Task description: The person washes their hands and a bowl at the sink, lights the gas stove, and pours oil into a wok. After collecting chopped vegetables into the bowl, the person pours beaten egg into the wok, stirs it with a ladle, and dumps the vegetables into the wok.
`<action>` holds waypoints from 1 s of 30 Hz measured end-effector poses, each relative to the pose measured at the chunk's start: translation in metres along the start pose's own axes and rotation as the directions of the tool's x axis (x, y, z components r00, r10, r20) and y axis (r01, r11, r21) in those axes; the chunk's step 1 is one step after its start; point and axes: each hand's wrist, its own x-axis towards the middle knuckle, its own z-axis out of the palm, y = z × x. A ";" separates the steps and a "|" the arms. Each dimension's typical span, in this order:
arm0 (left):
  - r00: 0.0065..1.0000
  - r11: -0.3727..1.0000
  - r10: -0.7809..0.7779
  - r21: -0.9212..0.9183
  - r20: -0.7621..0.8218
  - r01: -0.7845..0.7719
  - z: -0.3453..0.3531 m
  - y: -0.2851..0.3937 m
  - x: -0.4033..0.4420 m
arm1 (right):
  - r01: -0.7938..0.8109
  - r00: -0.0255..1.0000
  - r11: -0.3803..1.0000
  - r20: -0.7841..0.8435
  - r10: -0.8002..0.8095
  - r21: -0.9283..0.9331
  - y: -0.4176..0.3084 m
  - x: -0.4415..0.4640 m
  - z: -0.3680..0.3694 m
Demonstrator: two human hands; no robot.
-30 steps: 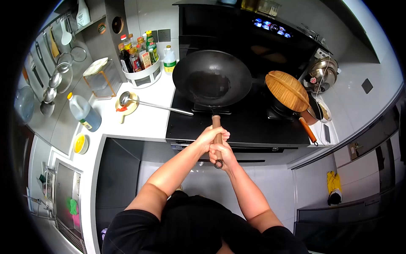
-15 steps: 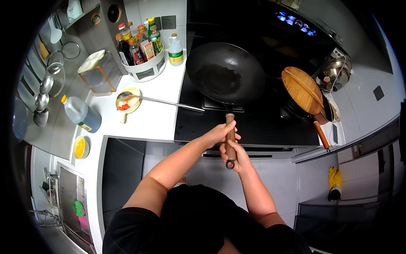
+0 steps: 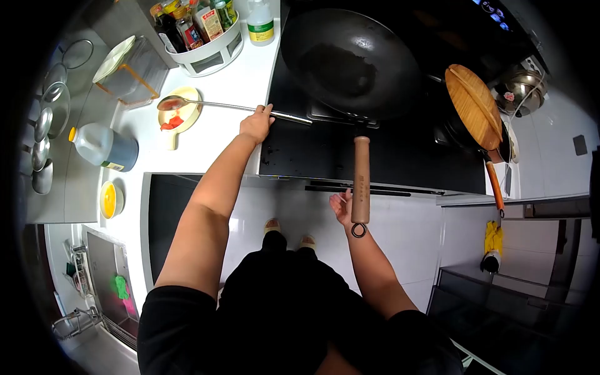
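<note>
I watch through one head-worn camera, facing forward and steeply down; hands (image 3: pixel 255 127) (image 3: pixel 341 207) near mid-frame, wok (image 3: pixel 350 69) at top, floor (image 3: pixel 250 222) below.

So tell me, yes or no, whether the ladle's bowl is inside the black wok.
No, the ladle's bowl is over the pale dish on the white counter, apart from the black wok on the stovetop.

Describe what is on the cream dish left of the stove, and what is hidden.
On the cream dish rests the ladle bowl, with red patches beside it; food or printing, I cannot tell. Whatever lies under the ladle bowl is covered.
</note>
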 end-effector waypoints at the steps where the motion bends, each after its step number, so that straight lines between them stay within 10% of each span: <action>1: 1.000 1.000 -0.010 0.002 0.002 0.010 -0.003 0.001 -0.003 | 0.083 0.992 0.996 -0.098 -0.081 0.025 -0.003 -0.002 0.017; 5: 0.991 0.996 0.034 -0.083 -0.126 -0.044 -0.003 -0.005 -0.028 | 0.205 0.935 0.968 -0.320 -0.151 0.142 -0.011 0.004 0.045; 17: 0.991 0.979 0.012 -0.198 -0.132 -0.038 -0.004 -0.035 -0.091 | 0.183 0.983 0.839 -0.069 -0.172 0.512 -0.004 0.047 -0.001; 30: 0.974 0.963 -0.061 -0.271 -0.219 0.000 0.017 -0.045 -0.110 | 0.245 0.962 0.872 0.005 -0.272 0.424 -0.004 0.059 -0.012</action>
